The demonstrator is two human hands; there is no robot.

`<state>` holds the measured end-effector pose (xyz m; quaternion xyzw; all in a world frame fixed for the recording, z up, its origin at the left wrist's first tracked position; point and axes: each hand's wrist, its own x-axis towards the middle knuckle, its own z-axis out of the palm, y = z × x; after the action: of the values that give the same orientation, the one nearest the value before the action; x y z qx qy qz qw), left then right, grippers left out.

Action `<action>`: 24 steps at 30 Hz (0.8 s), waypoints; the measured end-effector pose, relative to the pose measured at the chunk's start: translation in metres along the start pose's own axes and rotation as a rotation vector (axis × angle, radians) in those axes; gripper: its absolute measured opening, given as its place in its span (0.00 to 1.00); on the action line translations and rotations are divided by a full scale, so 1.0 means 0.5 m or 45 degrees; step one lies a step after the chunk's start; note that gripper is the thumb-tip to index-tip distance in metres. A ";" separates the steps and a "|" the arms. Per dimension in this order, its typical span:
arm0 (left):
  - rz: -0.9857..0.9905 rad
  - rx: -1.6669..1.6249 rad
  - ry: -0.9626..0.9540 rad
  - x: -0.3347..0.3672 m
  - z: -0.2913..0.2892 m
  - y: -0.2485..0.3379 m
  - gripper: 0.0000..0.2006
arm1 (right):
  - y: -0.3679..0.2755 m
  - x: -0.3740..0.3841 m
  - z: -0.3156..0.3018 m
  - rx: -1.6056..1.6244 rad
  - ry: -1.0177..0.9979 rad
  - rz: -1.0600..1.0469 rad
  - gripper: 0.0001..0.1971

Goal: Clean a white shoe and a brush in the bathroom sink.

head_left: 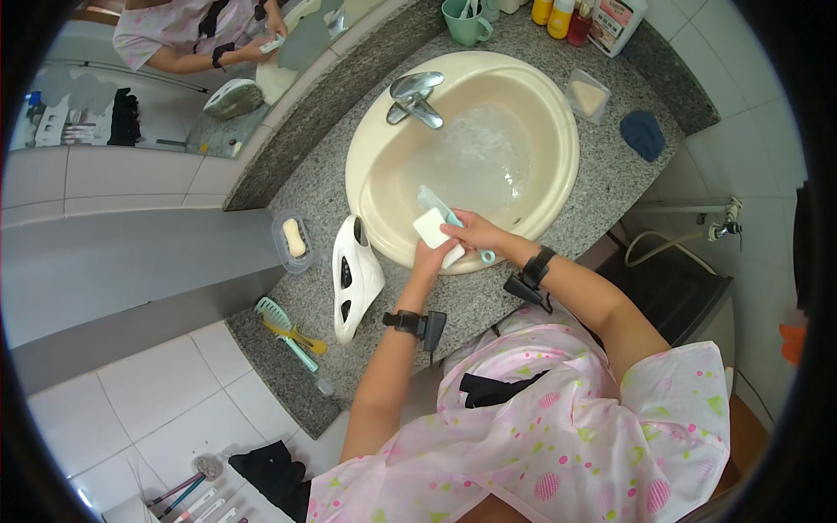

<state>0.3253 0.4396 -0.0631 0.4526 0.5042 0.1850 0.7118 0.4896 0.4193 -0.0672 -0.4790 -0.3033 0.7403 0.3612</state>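
Note:
Over the near rim of a cream oval sink point(359, 187), my two hands meet. My left hand point(427, 260) is closed on a white sponge block point(430, 227). My right hand point(476, 230) grips a pale blue comb point(429, 199), whose ringed handle end point(487, 256) sticks out below the fingers. The sponge lies against the comb, and my fingers partly cover both. Cloudy, foamy water point(479, 157) is in the basin below. Left of the sink rests a white shoe point(356, 283) with dark openings, close to the rim.
A chrome faucet point(417, 98) stands at the sink's back. On the granite counter point(602, 166) are a soap dish point(282, 248), a green brush point(301, 350), a yellow brush point(307, 341), a clear box point(588, 96), a dark blue cloth point(643, 135), a green cup point(468, 28) and several bottles point(560, 17).

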 end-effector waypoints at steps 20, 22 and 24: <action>-0.031 -0.339 0.395 0.009 -0.034 0.006 0.27 | 0.001 -0.066 0.062 -0.820 0.169 -0.401 0.19; -0.023 -0.276 0.382 0.017 -0.036 0.000 0.27 | -0.009 -0.082 0.053 -0.842 0.145 -0.394 0.19; 0.001 -0.330 0.463 0.025 -0.021 -0.003 0.25 | -0.013 -0.101 0.038 -0.913 0.062 -0.335 0.19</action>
<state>0.3211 0.4526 -0.0720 0.3167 0.5961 0.3272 0.6613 0.4878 0.3792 -0.0307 -0.5492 -0.5935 0.5229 0.2696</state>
